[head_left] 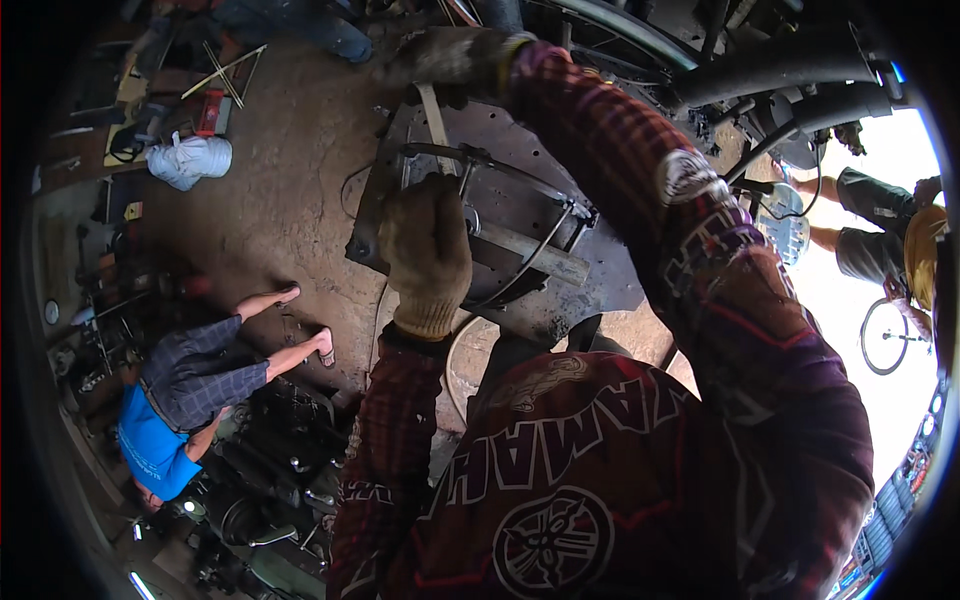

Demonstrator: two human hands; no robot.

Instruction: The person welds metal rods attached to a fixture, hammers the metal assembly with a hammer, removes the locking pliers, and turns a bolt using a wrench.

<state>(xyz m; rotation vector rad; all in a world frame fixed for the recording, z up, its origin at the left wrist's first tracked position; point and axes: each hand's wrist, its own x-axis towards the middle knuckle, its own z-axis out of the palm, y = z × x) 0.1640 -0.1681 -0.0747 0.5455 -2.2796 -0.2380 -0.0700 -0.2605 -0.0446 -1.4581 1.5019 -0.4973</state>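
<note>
My left hand (425, 245), in a worn brown work glove, is closed at the near end of a narrow, flat, pale metal bar (435, 120). The bar's far end reaches up to my right hand (450, 58), also gloved and smeared by motion. I cannot make out its fingers or whether it grips the bar. Beneath the hands, a dark metal frame (520, 178) with curved and straight rods lies on a steel plate (610, 280) with holes. A thicker grey metal bar (535, 252) extends across the plate, to the right of my left hand.
Large dark pipes (780, 70) and machinery crowd the far right. A person in a blue shirt (155, 440) is at the left beside dark machines (270, 530). Another person (880, 225) stands at the bright right side, near a bicycle wheel (884, 337). A white bundle (190, 160) lies far left.
</note>
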